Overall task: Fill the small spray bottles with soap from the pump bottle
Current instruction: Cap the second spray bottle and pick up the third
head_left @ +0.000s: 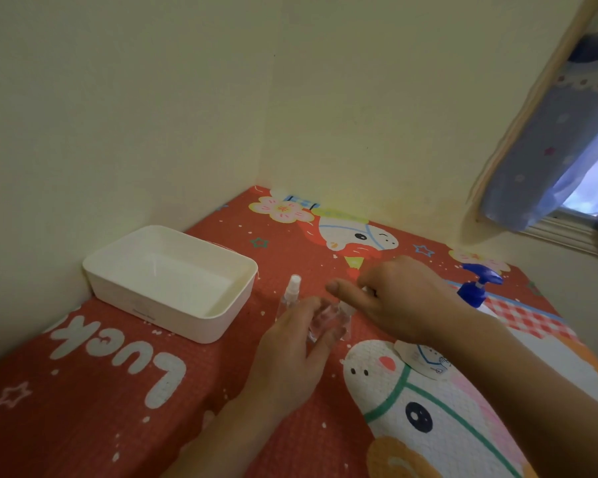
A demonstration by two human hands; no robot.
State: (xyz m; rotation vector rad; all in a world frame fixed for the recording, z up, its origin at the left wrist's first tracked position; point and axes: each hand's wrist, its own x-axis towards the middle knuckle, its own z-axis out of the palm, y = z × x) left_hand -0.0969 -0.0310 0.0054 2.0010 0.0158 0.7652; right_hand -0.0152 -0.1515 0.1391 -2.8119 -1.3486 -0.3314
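Two hands are working close together at the middle of the red cartoon mat (pixel 125 401), and both are on one small clear spray bottle (pixel 321 320). My left hand (pixel 292 357) has its fingers curled round the bottle's body, holding it roughly upright. My right hand (pixel 390 298) sits just above and at 1 o'clock of it, fingers bent down over the top; I judge it is pinching the cap, though the fingertips hide that. A second spray bottle (pixel 290 293) stands upright with its head on, just beside my left fingers at 11 o'clock.

What matters next is the blue pump bottle (pixel 477 288): it stands at 2 o'clock, beyond my right wrist, so my right hand is much the nearer. Its nozzle seems to point toward 3 o'clock, away from the held bottle, so I would need to turn it or bring the opened bottle under it. Off at 10 o'clock sits a white plastic tray (pixel 173 312), well apart.
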